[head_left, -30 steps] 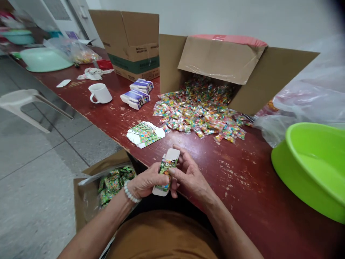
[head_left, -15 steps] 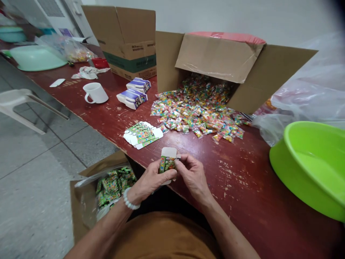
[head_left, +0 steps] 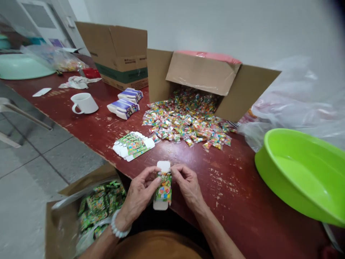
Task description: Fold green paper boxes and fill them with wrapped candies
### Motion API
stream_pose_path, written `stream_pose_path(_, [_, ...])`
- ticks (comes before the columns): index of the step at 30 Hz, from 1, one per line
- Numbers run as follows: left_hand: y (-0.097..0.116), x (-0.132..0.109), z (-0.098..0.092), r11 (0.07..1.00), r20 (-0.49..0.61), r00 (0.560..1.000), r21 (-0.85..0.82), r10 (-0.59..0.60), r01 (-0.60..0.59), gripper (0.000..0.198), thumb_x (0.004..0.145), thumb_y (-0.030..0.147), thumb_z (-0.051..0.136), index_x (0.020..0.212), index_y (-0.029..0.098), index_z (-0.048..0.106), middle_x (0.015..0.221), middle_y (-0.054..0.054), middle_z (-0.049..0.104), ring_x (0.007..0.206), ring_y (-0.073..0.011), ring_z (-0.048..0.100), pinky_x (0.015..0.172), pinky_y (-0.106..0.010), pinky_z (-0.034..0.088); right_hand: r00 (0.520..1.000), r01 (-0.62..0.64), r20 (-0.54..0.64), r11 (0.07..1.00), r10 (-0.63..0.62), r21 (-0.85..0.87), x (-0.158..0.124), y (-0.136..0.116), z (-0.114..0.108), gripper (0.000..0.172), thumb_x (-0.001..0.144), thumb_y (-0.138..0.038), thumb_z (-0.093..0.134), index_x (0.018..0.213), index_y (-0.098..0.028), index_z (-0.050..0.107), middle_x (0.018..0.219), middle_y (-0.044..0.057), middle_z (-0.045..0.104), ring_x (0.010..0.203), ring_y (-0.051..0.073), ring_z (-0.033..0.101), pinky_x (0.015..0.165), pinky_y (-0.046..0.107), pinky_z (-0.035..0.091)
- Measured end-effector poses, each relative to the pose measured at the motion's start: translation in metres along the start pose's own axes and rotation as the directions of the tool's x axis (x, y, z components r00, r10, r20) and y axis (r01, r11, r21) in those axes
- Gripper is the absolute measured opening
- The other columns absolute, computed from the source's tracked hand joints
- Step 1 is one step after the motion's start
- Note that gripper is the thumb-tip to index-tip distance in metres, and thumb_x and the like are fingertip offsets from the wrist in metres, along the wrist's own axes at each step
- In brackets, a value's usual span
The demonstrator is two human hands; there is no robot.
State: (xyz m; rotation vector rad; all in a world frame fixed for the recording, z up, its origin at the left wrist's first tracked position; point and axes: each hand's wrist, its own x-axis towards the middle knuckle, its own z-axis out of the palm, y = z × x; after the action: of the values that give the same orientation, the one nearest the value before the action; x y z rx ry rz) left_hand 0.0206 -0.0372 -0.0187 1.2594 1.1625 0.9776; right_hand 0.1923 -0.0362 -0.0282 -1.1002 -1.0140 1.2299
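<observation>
Both hands hold one small green printed carton [head_left: 163,187] at the near edge of the red table [head_left: 242,194]. My left hand [head_left: 138,196] grips its left side with the fingers curled round it. My right hand [head_left: 187,185] pinches its upper right corner by the white top flap. A fan of flat green cartons [head_left: 133,145] lies just beyond on the table. Farther back, a heap of small colourful sweet packets [head_left: 185,122] spills from a cardboard box [head_left: 210,77] lying on its side.
A lime-green basin [head_left: 302,174] stands at the right, with clear plastic bags [head_left: 296,100] behind it. Purple-and-white cartons [head_left: 125,102], a white mug [head_left: 83,103] and a second cardboard box [head_left: 118,54] sit at the back left. On the floor stands a box of finished green cartons [head_left: 98,207].
The carton has been turned upright between both hands, and my right fingers have moved up to its top corner. The camera has tilted down and swung right.
</observation>
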Motion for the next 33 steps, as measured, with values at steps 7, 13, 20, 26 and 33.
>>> stream_pose_path(7, [0.006, 0.009, -0.002, 0.998, 0.108, 0.994, -0.06, -0.023, 0.03, 0.026, 0.086, 0.043, 0.069, 0.094, 0.018, 0.066, 0.086, -0.002, 0.07, 0.076, -0.0151, 0.062, 0.069, -0.023, 0.05, 0.943, -0.312, 0.183, 0.927, 0.276, 0.207, 0.015, -0.002, -0.012, 0.042, 0.057, -0.038, 0.092, 0.087, -0.02, 0.069, 0.07, -0.004, 0.064, 0.06, 0.011, 0.055, 0.061, 0.023, 0.044])
stream_pose_path(13, [0.013, 0.007, -0.003, 0.959, 0.095, 0.988, -0.244, -0.122, 0.142, 0.036, 0.076, 0.041, 0.08, 0.096, 0.02, 0.058, 0.077, 0.001, 0.068, 0.068, -0.0129, 0.061, 0.063, -0.021, 0.049, 0.973, 0.026, 0.232, 0.991, 0.005, -0.13, 0.013, -0.012, -0.013, 0.017, 0.078, -0.033, 0.078, 0.074, -0.017, 0.072, 0.073, 0.001, 0.068, 0.067, 0.013, 0.058, 0.066, 0.026, 0.044])
stream_pose_path(20, [0.02, 0.005, 0.009, 0.805, 0.318, 0.885, -0.389, -0.34, 0.449, 0.049, 0.084, 0.06, 0.065, 0.106, 0.018, 0.056, 0.083, -0.006, 0.07, 0.053, -0.0175, 0.066, 0.048, -0.027, 0.053, 0.904, 0.426, 0.192, 0.834, -0.382, -0.35, 0.007, -0.017, -0.005, 0.01, 0.088, -0.022, 0.063, 0.083, -0.02, 0.072, 0.078, 0.004, 0.07, 0.071, 0.016, 0.065, 0.068, 0.027, 0.049])
stream_pose_path(26, [0.006, 0.008, 0.014, 0.829, 0.278, 0.893, -0.349, -0.353, 0.437, 0.059, 0.09, 0.068, 0.046, 0.11, 0.014, 0.063, 0.073, -0.006, 0.068, 0.04, -0.0138, 0.058, 0.038, -0.023, 0.044, 0.976, 0.082, 0.216, 0.959, -0.023, -0.27, 0.005, -0.014, -0.007, 0.029, 0.094, -0.042, 0.06, 0.077, -0.019, 0.064, 0.065, 0.001, 0.068, 0.057, 0.014, 0.064, 0.066, 0.028, 0.052])
stream_pose_path(33, [0.012, 0.009, 0.014, 0.948, 0.217, 0.955, -0.202, -0.202, 0.247, 0.071, 0.093, 0.069, 0.039, 0.124, 0.012, 0.066, 0.075, -0.007, 0.069, 0.047, -0.0106, 0.057, 0.043, -0.02, 0.044, 0.93, 0.041, 0.367, 0.979, 0.035, -0.198, 0.016, -0.02, -0.011, 0.026, 0.089, -0.042, 0.069, 0.101, -0.021, 0.075, 0.091, 0.004, 0.073, 0.061, 0.013, 0.067, 0.061, 0.026, 0.056])
